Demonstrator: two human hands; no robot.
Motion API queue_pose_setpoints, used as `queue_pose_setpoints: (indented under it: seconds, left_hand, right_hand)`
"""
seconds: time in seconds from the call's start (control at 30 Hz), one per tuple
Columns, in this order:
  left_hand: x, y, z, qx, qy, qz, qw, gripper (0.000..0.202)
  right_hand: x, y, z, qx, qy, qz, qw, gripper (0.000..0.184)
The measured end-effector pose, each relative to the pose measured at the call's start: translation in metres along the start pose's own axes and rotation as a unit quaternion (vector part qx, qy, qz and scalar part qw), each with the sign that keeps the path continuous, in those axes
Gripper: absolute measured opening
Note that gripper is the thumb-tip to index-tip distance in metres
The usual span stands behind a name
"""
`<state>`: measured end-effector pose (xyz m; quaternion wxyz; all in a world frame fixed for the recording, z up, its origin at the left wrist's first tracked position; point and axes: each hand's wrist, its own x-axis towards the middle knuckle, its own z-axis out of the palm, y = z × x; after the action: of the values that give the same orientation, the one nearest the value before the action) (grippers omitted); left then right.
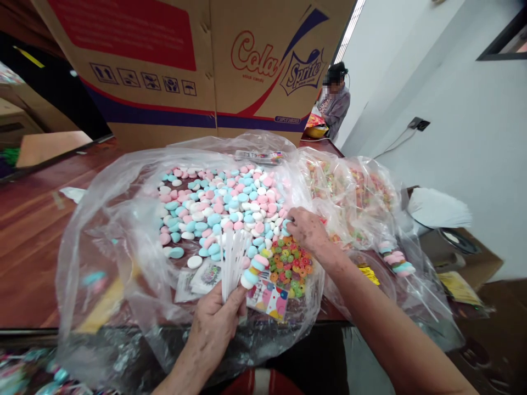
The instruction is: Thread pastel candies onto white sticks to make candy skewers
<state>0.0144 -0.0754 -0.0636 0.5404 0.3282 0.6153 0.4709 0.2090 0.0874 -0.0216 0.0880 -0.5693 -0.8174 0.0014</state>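
Observation:
My left hand (216, 318) is closed around a bundle of white plastic sticks (234, 258). At its thumb is a candy skewer (254, 270), stacked with pink, blue, white and yellowish pieces. My right hand (307, 230) has its fingers curled down at the right edge of a heap of pink, blue and white oval candies (230, 203). A blue candy is by its fingertips; what they pinch, if anything, is hidden. Just below that hand lies a pile of small colourful ring candies (290, 266). Printed cards or packets (267, 299) lie beneath the skewer.
Clear plastic sheeting (119, 186) surrounds the candies on the reddish table (33, 219). A large carton (164, 66) stands behind. Bagged ring candies (349, 181), a round clear tub (385, 280) and a finished-looking skewer (397, 258) lie right. Another person (337, 101) sits farther back.

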Motion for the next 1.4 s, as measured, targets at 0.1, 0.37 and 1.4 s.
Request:
queue_pose_setpoints:
  seconds: [0.1, 0.37, 1.4]
  left_hand:
    - [0.001, -0.003, -0.001, 0.003, -0.01, 0.007, 1.0, 0.044]
    - [0.005, -0.006, -0.003, 0.005, -0.02, 0.007, 1.0, 0.046]
    - [0.004, -0.01, -0.007, 0.041, -0.026, 0.056, 0.997, 0.039]
  right_hand:
    - [0.002, 0.002, -0.014, 0.011, 0.026, 0.021, 0.999, 0.019]
    - [-0.016, -0.002, -0.014, 0.022, 0.048, -0.034, 0.998, 0.018]
    - [-0.01, -0.003, -0.009, 0.102, -0.006, -0.127, 0.987, 0.024]
